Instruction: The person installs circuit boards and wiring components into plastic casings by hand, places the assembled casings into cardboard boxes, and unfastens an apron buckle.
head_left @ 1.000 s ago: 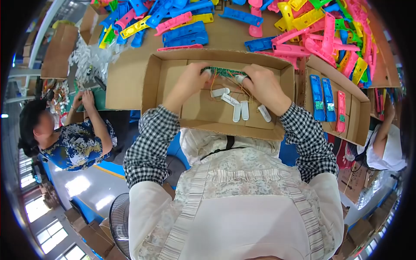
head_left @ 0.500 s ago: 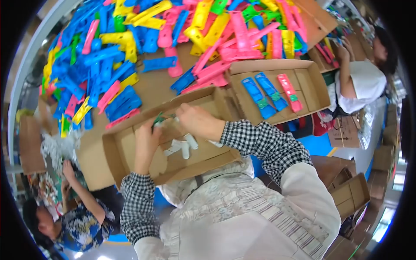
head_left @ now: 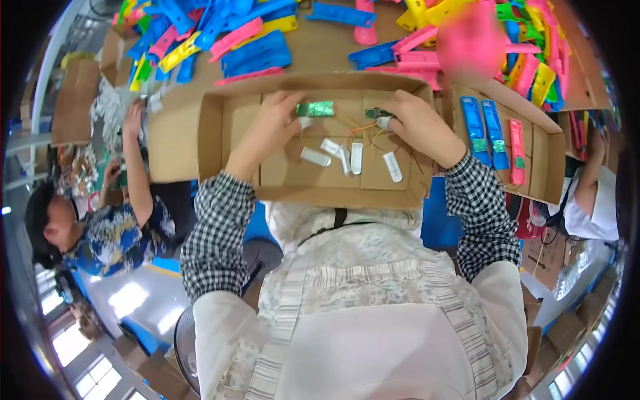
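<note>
Over an open cardboard box (head_left: 313, 196), my left hand (head_left: 270, 130) pinches a green circuit board (head_left: 316, 109) between thumb and fingers. My right hand (head_left: 423, 127) grips a smaller, darker circuit board (head_left: 377, 113) by its end. Thin orange and yellow wires (head_left: 360, 127) hang between the two boards. White coverings show on both thumb tips. Below my hands, several small white plastic pieces (head_left: 357, 159) lie on the box floor, some overlapping.
To the right, a second cardboard box (head_left: 547, 173) holds two blue shells (head_left: 473, 123) and one pink shell (head_left: 517, 150) with green boards. Coloured plastic shells (head_left: 257, 53) pile up beyond. Co-workers sit left (head_left: 127, 227) and right (head_left: 590, 193).
My hands have spread apart, each with a board and wires stretched between them. Earlier they were close together over the box. The view has shifted, so the boxes sit differently in frame.
</note>
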A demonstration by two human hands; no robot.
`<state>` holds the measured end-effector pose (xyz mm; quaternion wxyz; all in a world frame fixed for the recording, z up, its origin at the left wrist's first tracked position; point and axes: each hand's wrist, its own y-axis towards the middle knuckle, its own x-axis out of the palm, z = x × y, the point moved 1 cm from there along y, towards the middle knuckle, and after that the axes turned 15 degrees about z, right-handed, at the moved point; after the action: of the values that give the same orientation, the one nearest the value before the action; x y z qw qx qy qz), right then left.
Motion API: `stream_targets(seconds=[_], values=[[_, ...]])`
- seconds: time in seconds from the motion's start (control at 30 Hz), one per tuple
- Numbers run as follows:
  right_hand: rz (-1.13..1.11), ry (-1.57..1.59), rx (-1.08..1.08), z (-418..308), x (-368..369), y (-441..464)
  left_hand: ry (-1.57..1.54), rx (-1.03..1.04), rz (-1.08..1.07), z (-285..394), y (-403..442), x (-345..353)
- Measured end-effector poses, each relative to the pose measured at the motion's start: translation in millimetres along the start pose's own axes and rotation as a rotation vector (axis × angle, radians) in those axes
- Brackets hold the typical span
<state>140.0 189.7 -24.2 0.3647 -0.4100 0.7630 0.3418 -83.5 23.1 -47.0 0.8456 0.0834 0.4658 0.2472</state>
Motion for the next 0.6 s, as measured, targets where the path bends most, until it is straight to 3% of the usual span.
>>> stream_targets(seconds=[0.07,0.13,0.27,0.3,0.37,0.4,0.6], values=[[-0.059,-0.051,-0.007,-4.3,4.5,3.1,0.005,0.084,0.013,-4.4,-2.5,11.3],[0.232,-0.136,-0.163,-13.0,11.3,13.2,0.262,0.156,0.028,-3.7,-1.0,17.1],[0.288,-0.1,-0.254,-45.1,18.7,35.6,0.031,-0.007,0.006,17.3,5.8,9.6],[0.29,-0.102,-0.247,-46.3,24.8,40.4,-0.092,-0.049,0.057,24.2,7.6,6.8],[0.067,-0.08,-0.168,-41.3,43.2,49.6,-0.218,-0.085,0.108,32.3,9.0,-1.0],[0.163,-0.025,-0.195,-41.8,47.9,51.4,-0.184,-0.138,0.067,33.6,8.9,-4.8],[0.108,-0.086,-0.196,-56.1,69.9,49.9,-0.067,-0.185,0.006,21.7,2.5,6.4]])
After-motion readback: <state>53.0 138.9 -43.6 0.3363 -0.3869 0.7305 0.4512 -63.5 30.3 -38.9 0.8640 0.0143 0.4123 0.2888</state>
